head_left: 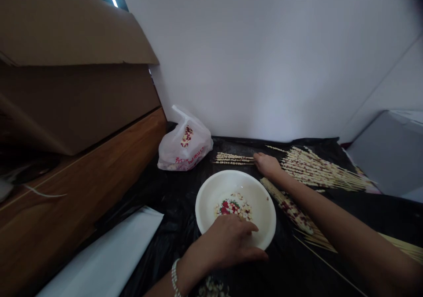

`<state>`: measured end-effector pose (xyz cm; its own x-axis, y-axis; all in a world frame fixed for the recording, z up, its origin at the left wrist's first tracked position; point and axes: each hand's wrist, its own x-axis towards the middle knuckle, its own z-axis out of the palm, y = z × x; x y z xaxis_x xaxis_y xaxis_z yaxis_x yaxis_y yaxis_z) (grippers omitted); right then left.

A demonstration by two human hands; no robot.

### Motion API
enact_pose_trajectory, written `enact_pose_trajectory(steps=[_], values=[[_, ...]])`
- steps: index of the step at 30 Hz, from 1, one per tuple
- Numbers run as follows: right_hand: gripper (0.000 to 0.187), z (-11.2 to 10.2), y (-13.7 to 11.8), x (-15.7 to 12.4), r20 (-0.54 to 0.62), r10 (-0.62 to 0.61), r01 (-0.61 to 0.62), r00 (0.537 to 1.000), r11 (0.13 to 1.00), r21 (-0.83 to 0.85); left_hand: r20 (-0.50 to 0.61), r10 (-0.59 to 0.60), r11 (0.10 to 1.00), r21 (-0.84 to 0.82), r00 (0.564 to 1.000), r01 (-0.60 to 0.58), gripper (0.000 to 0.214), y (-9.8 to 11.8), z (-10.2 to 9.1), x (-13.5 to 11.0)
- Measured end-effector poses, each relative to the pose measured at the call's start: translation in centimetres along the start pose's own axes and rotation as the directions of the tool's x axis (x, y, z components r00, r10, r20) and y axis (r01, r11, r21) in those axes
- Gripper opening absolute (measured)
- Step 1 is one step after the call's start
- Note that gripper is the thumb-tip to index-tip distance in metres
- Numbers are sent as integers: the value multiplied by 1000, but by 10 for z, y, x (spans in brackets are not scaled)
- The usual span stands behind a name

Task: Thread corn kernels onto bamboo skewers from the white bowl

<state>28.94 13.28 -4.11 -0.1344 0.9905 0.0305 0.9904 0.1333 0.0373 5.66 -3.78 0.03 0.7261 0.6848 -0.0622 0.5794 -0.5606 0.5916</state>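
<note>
A white bowl (267,200) holds loose pale and dark-red corn kernels (246,209), with a red-and-green pattern at its bottom. My left hand (228,239), wearing a beaded bracelet (175,277), reaches over the bowl's near rim. Its thumb and index finger are apart; the other fingertips are partly hidden. Beyond the bowl, my right hand (267,165) pinches the right end of a skewer in a small row of corn-kernel skewers (233,158). Under my right forearm lies a corn cob (292,209), partly stripped at its far end.
A larger spread of kernel skewers (310,167) lies at right on black plastic sheeting (165,209). Bare sticks (317,239) lie beside the cob. A white plastic bag (187,145) with kernels stands by the wall. Cardboard box (76,98) and white sheet (112,253) are left.
</note>
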Motion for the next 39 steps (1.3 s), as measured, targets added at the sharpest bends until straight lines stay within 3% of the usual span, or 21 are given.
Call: enact_pose_trajectory(steps=[9, 14, 17, 21, 27, 32, 39], values=[[22, -28, 8, -22, -148, 1, 24, 989, 985, 173, -11, 11, 998, -55, 1000, -12, 44, -2, -9, 1], [21, -53, 11, -59, -220, -31, 99, 975, 947, 304, -159, -36, 989, -148, 987, 13, 33, -19, -29, 3], [22, -67, 3, -87, -226, -90, 171, 970, 913, 371, -306, -122, 989, -119, 944, 90, 31, -35, -33, 5], [21, -74, -7, -120, -214, -164, 240, 963, 881, 408, -397, -158, 987, -69, 904, 143, 30, -49, -30, 6], [22, -55, 12, -149, -163, -87, 130, 983, 951, 281, -441, -164, 986, -56, 882, 155, 29, -51, -27, 6], [29, -25, 16, -166, -115, 27, -21, 993, 999, 49, -418, -165, 986, -80, 893, 145, 30, -51, -25, 8], [29, 3, 6, -171, -135, 95, -85, 986, 993, 83, -396, -160, 987, -88, 904, 136, 30, -48, -24, 7]])
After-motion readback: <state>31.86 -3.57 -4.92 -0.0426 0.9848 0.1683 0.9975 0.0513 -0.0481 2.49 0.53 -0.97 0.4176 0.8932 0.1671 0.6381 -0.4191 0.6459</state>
